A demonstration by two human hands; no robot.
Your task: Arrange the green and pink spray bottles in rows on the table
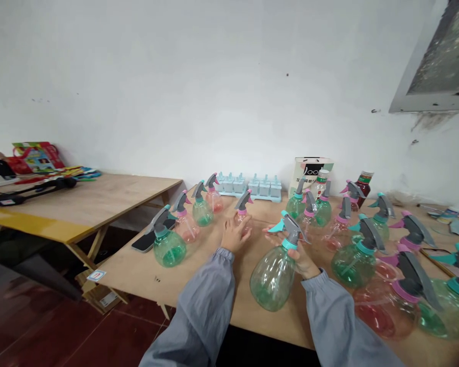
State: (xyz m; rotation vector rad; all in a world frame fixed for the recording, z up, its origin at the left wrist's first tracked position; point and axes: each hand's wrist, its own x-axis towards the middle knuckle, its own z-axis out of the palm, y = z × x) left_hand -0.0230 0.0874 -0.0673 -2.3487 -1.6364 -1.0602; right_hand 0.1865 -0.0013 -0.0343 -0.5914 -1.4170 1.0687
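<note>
My left hand (235, 233) is closed around the body of a small pink spray bottle (242, 214), which stands upright on the table. Its grey and pink trigger head sticks up above my fingers. In my right hand (304, 261) is a clear green spray bottle (272, 280), gripped near its turquoise collar and slightly tilted. The bottle hides part of that hand. Left of my hands, pink and green spray bottles stand in a row, with a green one (170, 250) nearest. A larger group stands on the right, including a green bottle (352, 265) and a pink one (386, 311).
Light blue ice-pop moulds (265, 189) stand at the back by the wall, beside a printed paper bag (309, 171). A dark phone (143, 243) lies at the left edge. Another table (110, 199) holds colourful items, with a person's hand partly visible at far left.
</note>
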